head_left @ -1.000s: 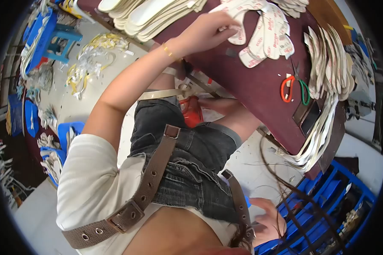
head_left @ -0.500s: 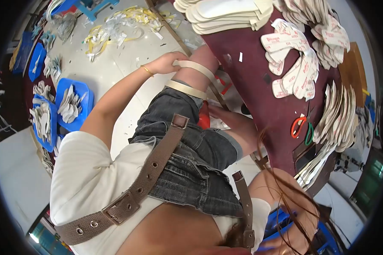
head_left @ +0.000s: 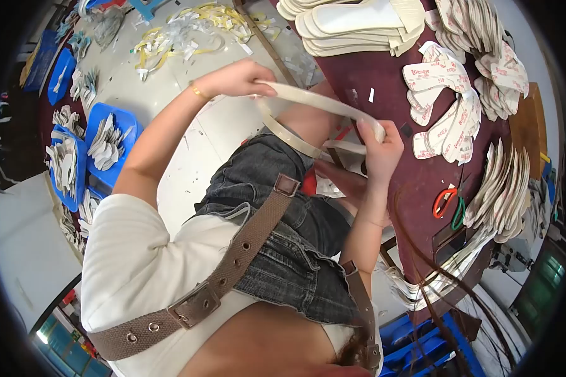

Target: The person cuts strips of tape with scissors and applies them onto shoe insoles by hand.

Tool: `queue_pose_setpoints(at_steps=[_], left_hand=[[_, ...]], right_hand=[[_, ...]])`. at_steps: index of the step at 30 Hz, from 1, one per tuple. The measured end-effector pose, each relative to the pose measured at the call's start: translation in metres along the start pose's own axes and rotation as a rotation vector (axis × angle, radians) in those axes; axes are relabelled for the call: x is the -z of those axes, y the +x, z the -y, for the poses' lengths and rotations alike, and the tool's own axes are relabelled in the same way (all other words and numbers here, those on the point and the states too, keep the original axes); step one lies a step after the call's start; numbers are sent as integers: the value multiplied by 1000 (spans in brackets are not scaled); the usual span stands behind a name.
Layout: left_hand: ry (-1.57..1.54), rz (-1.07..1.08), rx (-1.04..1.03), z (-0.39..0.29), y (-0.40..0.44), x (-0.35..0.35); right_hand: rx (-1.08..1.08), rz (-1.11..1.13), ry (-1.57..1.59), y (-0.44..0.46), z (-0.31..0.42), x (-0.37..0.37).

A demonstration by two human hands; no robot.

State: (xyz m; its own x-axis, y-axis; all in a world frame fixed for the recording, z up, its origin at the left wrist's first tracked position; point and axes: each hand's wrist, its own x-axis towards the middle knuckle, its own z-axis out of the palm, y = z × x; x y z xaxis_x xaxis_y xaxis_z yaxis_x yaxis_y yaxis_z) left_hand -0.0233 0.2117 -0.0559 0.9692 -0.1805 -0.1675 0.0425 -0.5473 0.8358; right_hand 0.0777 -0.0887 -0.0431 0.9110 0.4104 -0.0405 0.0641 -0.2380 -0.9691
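Note:
A long, flat cream strip [head_left: 314, 99] stretches between my two hands above my raised knee. Its left part is pinched in my left hand [head_left: 240, 80], which is closed and wears a gold band at the wrist. My right hand [head_left: 382, 147] is closed around the other part, near the table's edge. More of this cream band [head_left: 295, 142] runs across my thigh, at the hem of my dark denim shorts [head_left: 251, 166]. Whether the pieces are one length I cannot tell.
On the maroon table [head_left: 371, 122] lie printed white pads [head_left: 443, 94], cream insole-shaped stacks [head_left: 358, 25], and red-and-green-handled scissors [head_left: 451, 207]. Blue trays [head_left: 132, 125] with small white pieces stand at the left. Yellow and clear scraps [head_left: 182, 34] litter the floor.
My right hand has come up from low at the right and now grips the strip. My left hand has risen slightly, lifting the strip off the knee. The view has shifted.

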Motion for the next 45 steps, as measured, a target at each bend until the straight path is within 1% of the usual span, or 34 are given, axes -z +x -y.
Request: queue_pose_setpoints(at_steps=[1,2,4,5,6,7,8,9,11,12,13,14,15,18,20,21,25,28,29,30,31,32,34,35,36,37,38,39,40,41,42,43,44,45], left_hand=[[-134,-109,-67,3,-3,-3],[-134,-102,-67,5,-4,-6],[232,-288,25,-22,-15,-22],[234,-289,26,-28,-15,-31],[96,-385,153,-34,-12,-43],[-48,-475,282,-41,-9,-55],[-156,-479,284,-48,-6,-64],[-157,-476,281,-52,-3,-72],[-744,-385,290,-58,1,-83],[-847,-364,297,-61,1,-83],[-845,-364,300,-62,0,-79],[-896,-270,352,-64,-5,-75],[-945,-171,401,-65,-8,-74],[-907,-106,358,-61,-5,-80],[-923,-98,303,-67,-3,-80],[-941,-96,250,-72,-3,-81],[-866,-77,225,-78,-2,-89],[-776,-151,173,-84,0,-84],[-629,-188,178,-85,-2,-73],[-481,-219,181,-85,-5,-60],[-227,-357,210,-81,-9,-47],[-188,-431,273,-62,-17,-33],[8,-579,283,-9,-44,-3],[-52,-607,342,38,-63,11],[46,-591,450,73,-83,20],[142,-572,555,105,-101,26],[201,-450,710,146,-124,31],[268,-328,856,174,-131,31],[697,-296,828,172,-126,16],[1120,-261,774,163,-119,-5],[986,-433,497,163,-90,-15],[720,-545,159,92,-47,-36],[472,-553,-179,19,-4,-56],[409,-383,-426,-15,16,-78]], right_hand=[[-8,-9,-87,-3,2,7],[-13,-14,-86,-4,0,5],[524,-210,-758,-13,0,-8],[561,-206,-759,-20,6,-17],[600,-202,-759,-30,17,-30],[603,-83,-593,-39,20,-43],[431,95,-249,-47,18,-58],[147,197,-3,-51,28,-73],[99,139,-115,-45,10,-87],[99,135,-114,-43,7,-85],[15,120,-27,-42,4,-83],[-78,105,59,-45,1,-80],[-89,99,60,-49,-5,-79],[-23,106,74,-50,-15,-74],[-217,98,296,-51,-12,-71],[-220,93,297,-51,-11,-69],[-241,131,235,-47,-10,-57],[-221,187,240,-48,-15,-52],[-199,212,295,-49,-17,-51],[-204,203,296,-53,-8,-42],[-256,230,560,-60,11,-24],[-245,126,746,-73,10,5],[-169,-68,1117,-100,8,63],[-96,-72,1275,-109,0,114],[-12,-77,1430,-118,-8,167],[41,-273,1484,-130,-12,214],[93,-541,1347,-141,-9,253],[67,-348,1646,-156,-19,301],[59,-437,1563,-173,-21,333],[30,-469,1539,-177,4,327],[1,-442,1425,-180,17,331],[-38,-419,1313,-184,27,334],[-28,-390,1359,-185,40,330],[-20,-378,1338,-189,45,341]])
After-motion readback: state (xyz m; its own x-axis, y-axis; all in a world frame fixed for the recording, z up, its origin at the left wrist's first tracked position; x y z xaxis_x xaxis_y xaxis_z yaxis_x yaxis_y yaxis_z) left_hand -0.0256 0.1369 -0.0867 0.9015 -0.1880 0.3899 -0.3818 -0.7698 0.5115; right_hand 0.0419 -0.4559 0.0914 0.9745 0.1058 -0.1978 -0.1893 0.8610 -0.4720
